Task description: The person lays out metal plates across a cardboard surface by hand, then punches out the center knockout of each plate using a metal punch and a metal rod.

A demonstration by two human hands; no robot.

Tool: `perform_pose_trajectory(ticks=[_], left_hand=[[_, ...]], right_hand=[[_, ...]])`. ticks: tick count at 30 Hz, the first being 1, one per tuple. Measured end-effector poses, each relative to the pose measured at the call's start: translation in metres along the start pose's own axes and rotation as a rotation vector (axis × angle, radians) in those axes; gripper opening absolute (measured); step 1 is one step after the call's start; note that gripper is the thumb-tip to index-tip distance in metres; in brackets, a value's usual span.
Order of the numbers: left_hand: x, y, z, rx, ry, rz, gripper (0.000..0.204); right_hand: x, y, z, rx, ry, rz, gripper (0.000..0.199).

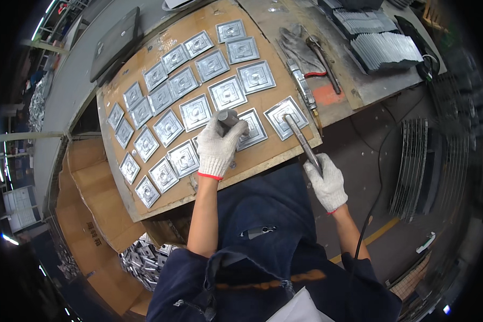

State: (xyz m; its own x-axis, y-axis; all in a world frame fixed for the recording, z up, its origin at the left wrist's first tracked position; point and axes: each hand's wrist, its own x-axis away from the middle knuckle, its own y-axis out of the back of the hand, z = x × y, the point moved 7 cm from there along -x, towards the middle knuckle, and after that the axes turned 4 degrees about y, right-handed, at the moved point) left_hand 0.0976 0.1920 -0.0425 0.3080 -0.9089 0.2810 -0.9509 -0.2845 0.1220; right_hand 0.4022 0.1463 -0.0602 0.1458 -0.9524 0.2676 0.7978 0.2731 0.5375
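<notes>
Under the left hand [218, 146], a stamped square metal plate [250, 129] lies flat on the brown board [284, 53] that covers the tabletop. The gloved left grip is closed around a short dark cylindrical tool [228, 116], held upright with its lower end on or just above that plate; contact cannot be confirmed. The right hand [326, 182], also gloved, is closed around the near end of a long metal rod [301, 140], whose far tip rests on the neighbouring plate [286, 116], just right of the left grip.

Further plates [189, 80] lie in slanted rows beyond and to the left of the left grip, close together, none stacked. Beyond the rod tip lie a grey glove [298, 45] and a hand tool [322, 59].

Judgement on handling: the plates appear to be thin sheet metal, light, stiff and smooth, with raised centres and probably sharp edges. Lying flat, each would be best taken by an edge or corner with gloved fingers. The rod looks rigid and fairly heavy; the grip at its near end gives leverage but less tip control.
</notes>
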Motion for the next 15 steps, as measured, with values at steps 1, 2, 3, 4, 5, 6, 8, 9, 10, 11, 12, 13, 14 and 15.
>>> perform_pose_trajectory(ticks=[1,2,3,4,5,6,8,9,10,11,12,13,14,15], left_hand=[[0.002,-0.001,-0.004,-0.039,0.008,-0.005,0.031],[0.002,-0.003,-0.006,-0.036,0.011,-0.006,0.031],[0.003,-0.006,-0.007,-0.121,0.01,0.002,0.03],[0.003,-0.005,-0.009,-0.208,0.006,0.007,0.029],[0.001,-0.005,-0.002,-0.229,0.002,0.01,0.028],[-0.001,-0.004,0.005,-0.23,0.0,0.009,0.028],[0.001,-0.009,-0.003,-0.347,-0.251,-0.013,0.032],[0.002,-0.009,-0.001,-0.347,-0.251,-0.011,0.032],[0.003,-0.009,-0.001,-0.414,-0.252,-0.06,0.032],[0.004,-0.008,-0.001,-0.482,-0.253,-0.109,0.033],[0.001,-0.008,0.007,-0.48,-0.254,-0.106,0.033],[-0.001,-0.006,0.014,-0.405,-0.28,-0.099,0.033],[-0.002,-0.005,0.019,-0.33,-0.306,-0.094,0.033],[-0.002,-0.004,0.025,-0.328,-0.307,-0.094,0.033]], right_hand=[[-0.002,0.002,0.006,0.018,0.034,-0.011,0.035],[-0.004,0.004,0.011,0.037,0.067,-0.024,0.035],[-0.005,0.005,0.011,0.039,0.066,-0.022,0.035],[-0.007,0.006,0.015,0.06,0.103,-0.044,0.035],[-0.008,0.007,0.02,0.08,0.14,-0.067,0.036],[-0.01,0.007,0.022,0.079,0.141,-0.067,0.036],[-0.013,0.007,0.027,0.102,0.145,-0.068,0.036],[-0.013,0.008,0.031,0.103,0.143,-0.07,0.036],[-0.013,0.007,0.035,0.082,0.126,-0.054,0.035],[-0.014,0.007,0.038,0.062,0.109,-0.038,0.035],[-0.015,0.007,0.043,0.064,0.107,-0.042,0.035],[-0.015,0.006,0.049,0.048,0.106,-0.027,0.034],[-0.015,0.005,0.052,0.034,0.107,-0.012,0.034],[-0.016,0.005,0.056,0.048,0.16,-0.021,0.033]])
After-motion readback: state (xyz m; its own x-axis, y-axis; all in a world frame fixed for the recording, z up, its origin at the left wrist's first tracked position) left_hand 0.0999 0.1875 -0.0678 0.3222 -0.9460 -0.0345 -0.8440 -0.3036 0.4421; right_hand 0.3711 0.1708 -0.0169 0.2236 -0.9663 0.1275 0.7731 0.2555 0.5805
